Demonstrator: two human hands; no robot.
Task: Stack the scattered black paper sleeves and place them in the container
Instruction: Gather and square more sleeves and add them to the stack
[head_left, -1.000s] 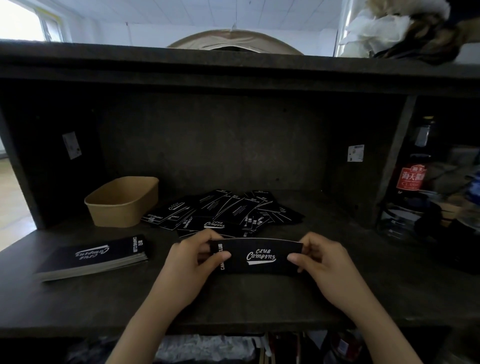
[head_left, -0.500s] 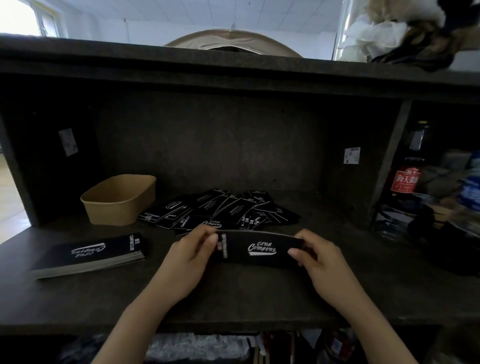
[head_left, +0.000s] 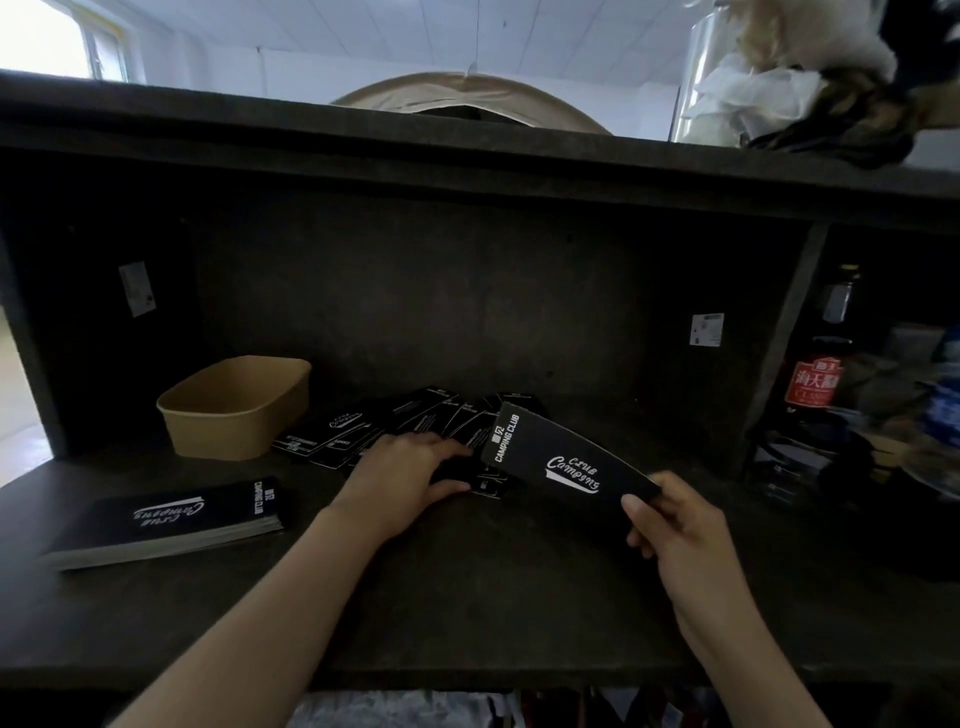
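Note:
My right hand (head_left: 670, 519) pinches the right end of a black paper sleeve (head_left: 563, 460) printed "Camping Club", holding it tilted above the shelf. My left hand (head_left: 400, 478) reaches into the scattered pile of black sleeves (head_left: 363, 431) at the middle back, its fingers and thumb closing on the edge of one sleeve there. A neat stack of black sleeves (head_left: 166, 525) lies at the front left. The brown paper container (head_left: 234, 410) stands at the back left with nothing visible inside.
The work surface is a dark shelf (head_left: 467, 597) with a low board overhead and a dark back wall. A partition on the right separates a compartment with a bottle (head_left: 815, 384) and other clutter. White stickers sit on the side walls.
My left hand let go of the held sleeve and moved forward into the scattered pile. My right hand now carries that sleeve alone, swung up and tilted to the right.

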